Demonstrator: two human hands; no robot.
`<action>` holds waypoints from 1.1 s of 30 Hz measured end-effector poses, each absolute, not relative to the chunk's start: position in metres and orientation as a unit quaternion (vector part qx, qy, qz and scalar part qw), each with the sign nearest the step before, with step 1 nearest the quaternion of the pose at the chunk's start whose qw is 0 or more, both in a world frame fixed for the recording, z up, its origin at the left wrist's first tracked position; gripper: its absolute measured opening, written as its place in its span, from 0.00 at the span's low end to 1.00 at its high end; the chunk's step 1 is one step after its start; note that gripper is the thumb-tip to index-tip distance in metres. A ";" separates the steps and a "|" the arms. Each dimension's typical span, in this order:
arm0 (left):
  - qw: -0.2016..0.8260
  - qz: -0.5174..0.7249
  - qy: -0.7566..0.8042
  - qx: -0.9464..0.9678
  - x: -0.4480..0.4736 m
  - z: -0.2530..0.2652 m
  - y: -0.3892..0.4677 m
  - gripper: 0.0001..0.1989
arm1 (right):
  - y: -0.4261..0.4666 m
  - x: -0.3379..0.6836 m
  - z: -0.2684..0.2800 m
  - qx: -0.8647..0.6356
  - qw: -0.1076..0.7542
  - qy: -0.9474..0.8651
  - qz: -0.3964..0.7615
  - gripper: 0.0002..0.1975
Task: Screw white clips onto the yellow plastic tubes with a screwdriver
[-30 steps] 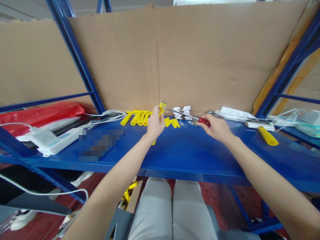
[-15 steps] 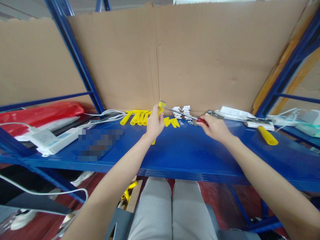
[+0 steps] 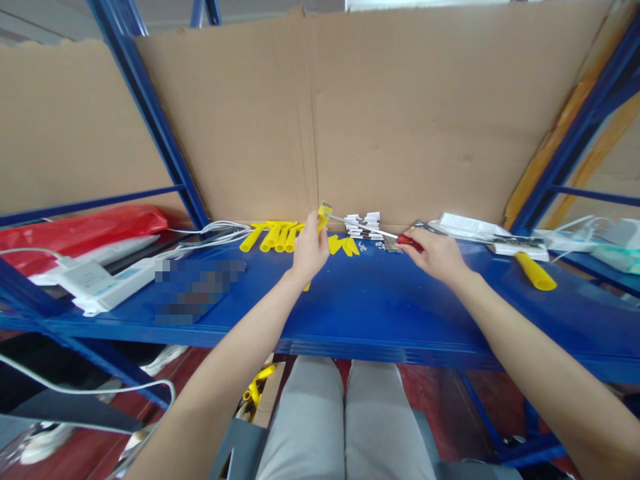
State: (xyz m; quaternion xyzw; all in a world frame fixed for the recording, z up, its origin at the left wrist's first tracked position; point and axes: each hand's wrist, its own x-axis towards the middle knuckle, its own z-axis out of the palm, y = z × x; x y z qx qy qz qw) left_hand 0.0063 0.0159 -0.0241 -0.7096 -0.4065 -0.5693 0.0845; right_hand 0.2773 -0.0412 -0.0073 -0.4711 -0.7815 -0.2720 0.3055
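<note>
My left hand grips a yellow plastic piece and holds it upright above the blue shelf. My right hand holds a screwdriver with a red handle; its metal shaft runs left and its tip meets the top of the yellow piece. Behind my left hand lies a row of yellow tubes. Small flat yellow parts and a stack of white parts lie between my hands at the back.
A single yellow tube lies on the right, next to white boxes and cables. A white power strip and a red bag sit on the left. Cardboard backs the shelf; blue uprights frame it.
Nothing has moved noticeably; my right hand and the screwdriver handle have shifted very slightly to the right while the tip stays at the yellow piece.
</note>
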 end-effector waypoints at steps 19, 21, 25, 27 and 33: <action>0.089 -0.562 -0.404 -0.716 0.006 -0.024 0.017 0.20 | -0.037 0.281 -0.010 -0.473 0.333 -0.775 -0.256 0.14; 0.086 -0.562 -0.402 -0.718 0.005 -0.024 0.017 0.20 | -0.038 0.281 -0.009 -0.462 0.330 -0.778 -0.270 0.15; 0.079 -0.559 -0.406 -0.719 0.005 -0.025 0.018 0.20 | -0.037 0.281 -0.010 -0.464 0.310 -0.781 -0.279 0.17; 0.082 -0.559 -0.407 -0.718 0.005 -0.025 0.018 0.20 | -0.037 0.280 -0.011 -0.470 0.299 -0.783 -0.277 0.18; 0.076 -0.556 -0.405 -0.722 0.005 -0.025 0.018 0.19 | -0.038 0.279 -0.010 -0.482 0.274 -0.789 -0.267 0.19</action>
